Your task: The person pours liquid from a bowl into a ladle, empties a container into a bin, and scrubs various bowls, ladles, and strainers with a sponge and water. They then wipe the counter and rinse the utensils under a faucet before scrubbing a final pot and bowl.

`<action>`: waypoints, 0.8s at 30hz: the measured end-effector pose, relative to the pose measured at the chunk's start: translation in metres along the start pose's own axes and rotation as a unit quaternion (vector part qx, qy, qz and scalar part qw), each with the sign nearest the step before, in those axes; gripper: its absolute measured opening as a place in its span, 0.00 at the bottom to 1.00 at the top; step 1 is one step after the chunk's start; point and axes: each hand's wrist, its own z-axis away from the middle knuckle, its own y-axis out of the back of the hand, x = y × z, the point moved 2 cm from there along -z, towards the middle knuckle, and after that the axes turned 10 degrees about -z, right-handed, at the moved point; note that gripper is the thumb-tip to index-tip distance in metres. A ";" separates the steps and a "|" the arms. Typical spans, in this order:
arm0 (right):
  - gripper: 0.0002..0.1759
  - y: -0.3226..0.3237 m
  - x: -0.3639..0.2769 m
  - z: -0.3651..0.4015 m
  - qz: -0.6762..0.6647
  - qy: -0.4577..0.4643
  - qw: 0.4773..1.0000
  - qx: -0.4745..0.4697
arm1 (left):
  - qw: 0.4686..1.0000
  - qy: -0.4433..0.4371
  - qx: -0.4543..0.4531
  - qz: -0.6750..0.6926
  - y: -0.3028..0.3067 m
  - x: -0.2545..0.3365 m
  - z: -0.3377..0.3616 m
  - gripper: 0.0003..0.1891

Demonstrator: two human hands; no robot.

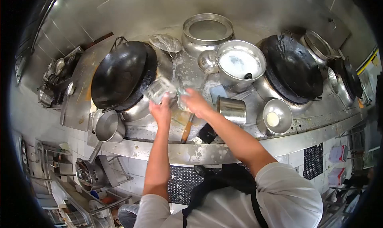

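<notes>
My left hand (160, 109) is closed around a clear, shiny container (160, 89), tilted and blurred, in front of the left wok (121, 74). Just to its right, my right hand (195, 103) has its fingers closed on a small pale, greenish thing (182, 100) whose kind I cannot make out. Below my hands a wooden-handled tool (186, 130) lies on the steel stove top. A ladle (208, 61) rests beyond my right hand. To the right of that hand are a light blue cloth-like piece (218, 93) and a steel cylinder pot (231, 109).
A steel pot (241, 42) with whitish liquid and a wide rimmed pot (208, 18) stand at the back. A second wok (294, 68) sits on the right. A steel bowl (284, 112) and a saucepan (107, 126) stand near the front edge.
</notes>
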 end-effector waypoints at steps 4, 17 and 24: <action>0.24 0.045 -0.115 0.016 0.253 0.231 0.927 0.151 | 0.890 -0.209 -0.189 -0.358 -0.057 -0.016 -0.018 0.13; 0.22 0.258 -0.144 -0.111 0.702 0.082 0.701 0.098 | 0.911 -0.008 -0.298 -0.286 -0.100 0.028 0.133 0.27; 0.18 0.330 -0.098 -0.177 0.719 -0.128 0.679 -0.077 | 0.872 -0.270 -0.327 -0.245 -0.125 0.052 0.193 0.05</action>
